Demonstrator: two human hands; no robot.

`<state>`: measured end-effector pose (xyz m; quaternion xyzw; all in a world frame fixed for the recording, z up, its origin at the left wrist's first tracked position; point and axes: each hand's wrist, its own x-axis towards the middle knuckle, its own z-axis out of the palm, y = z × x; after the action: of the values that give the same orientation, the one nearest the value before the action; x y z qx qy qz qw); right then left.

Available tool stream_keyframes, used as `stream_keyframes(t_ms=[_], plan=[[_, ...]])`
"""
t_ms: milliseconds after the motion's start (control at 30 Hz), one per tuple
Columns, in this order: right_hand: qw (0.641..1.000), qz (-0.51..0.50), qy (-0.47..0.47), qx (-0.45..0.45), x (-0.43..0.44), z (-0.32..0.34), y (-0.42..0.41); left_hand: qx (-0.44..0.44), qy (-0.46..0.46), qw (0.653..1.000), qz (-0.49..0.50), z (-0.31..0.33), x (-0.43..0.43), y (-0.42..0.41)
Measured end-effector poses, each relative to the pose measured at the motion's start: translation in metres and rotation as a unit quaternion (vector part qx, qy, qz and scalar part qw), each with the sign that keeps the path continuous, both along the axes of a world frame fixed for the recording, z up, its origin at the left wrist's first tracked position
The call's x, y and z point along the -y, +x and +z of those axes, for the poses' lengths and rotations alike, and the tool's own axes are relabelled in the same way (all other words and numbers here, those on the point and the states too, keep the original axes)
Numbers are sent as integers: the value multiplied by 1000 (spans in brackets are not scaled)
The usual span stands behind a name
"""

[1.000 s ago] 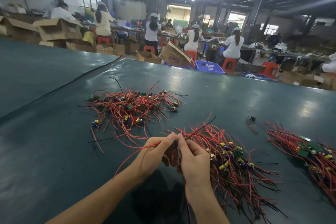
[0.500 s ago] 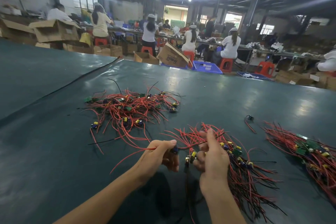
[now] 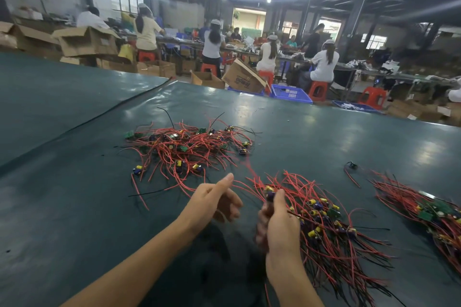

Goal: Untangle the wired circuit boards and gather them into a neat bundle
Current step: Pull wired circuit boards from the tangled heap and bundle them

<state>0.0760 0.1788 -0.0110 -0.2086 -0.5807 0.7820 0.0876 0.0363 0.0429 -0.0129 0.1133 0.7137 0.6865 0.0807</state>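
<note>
Right hand (image 3: 278,224) has its back to the camera, so it covers most of the small board (image 3: 270,192) it pinches. Its lower fingers (image 3: 260,235) are just a smear. Left hand (image 3: 212,200) fingers (image 3: 231,205) are blurry too, can't tell if they're holding anything. Pile (image 3: 424,209) on the far right runs off the edge.

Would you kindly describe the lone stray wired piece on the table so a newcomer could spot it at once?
On the dark green table, look in the gap between the middle bundle beside the right hand and the far-right bundle. The stray piece lies there alone: one small dark part with a red wire, touching neither bundle.
</note>
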Motion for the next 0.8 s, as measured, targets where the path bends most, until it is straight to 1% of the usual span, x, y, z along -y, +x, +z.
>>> stream_keyframes(t_ms=[33, 67, 100, 133, 167, 200, 233, 333, 400, 467, 533, 600, 633, 733, 800], plan=[[998, -18, -67, -1, -3, 2, -2, -66, -36, 996, 53, -3, 4, -4], [992, -31, -122, -8, -6, 5, -2, -143, -100, 978, 113, -6, 10, -9], [986, -39, -160, -16, -9, 6, -3, -217, -187, 942, 174, -10, 17, -14], [982, -43, -181, -21, -11, 6, -3, -279, -268, 894, 224, -12, 23, -18], [980, -45, -195, -20, -12, 6, -2, -321, -322, 853, 257, -14, 30, -21], [977, -46, -206, -18, -13, 6, -1, -337, -357, 827, 274, -15, 36, -25], [975, -48, -216, -16, -14, 5, -1, -325, -384, 817, 282, -18, 42, -29], [969, -67, -237, -20, -15, 5, 0, -213, -468, 809, 286, -28, 54, -38], [967, -87, -238, -26, -16, 6, -1, -140, -517, 802, 265, -33, 58, -42], [968, -94, -230, -28, -16, 5, -2, -109, -544, 797, 239, -36, 59, -44], [970, -95, -220, -28, -16, 4, -3, -117, -549, 792, 238, -37, 60, -45], [973, -95, -210, -27, -15, 3, -4, -133, -526, 800, 257, -36, 60, -44], [974, -94, -207, -26, -15, 2, -4, -138, -498, 813, 270, -35, 60, -44], [975, -92, -201, -25, -15, 0, -5, -154, -384, 859, 302, -28, 58, -44], [976, -88, -198, -25, -16, 0, -5, -175, -303, 882, 316, -23, 55, -42]])
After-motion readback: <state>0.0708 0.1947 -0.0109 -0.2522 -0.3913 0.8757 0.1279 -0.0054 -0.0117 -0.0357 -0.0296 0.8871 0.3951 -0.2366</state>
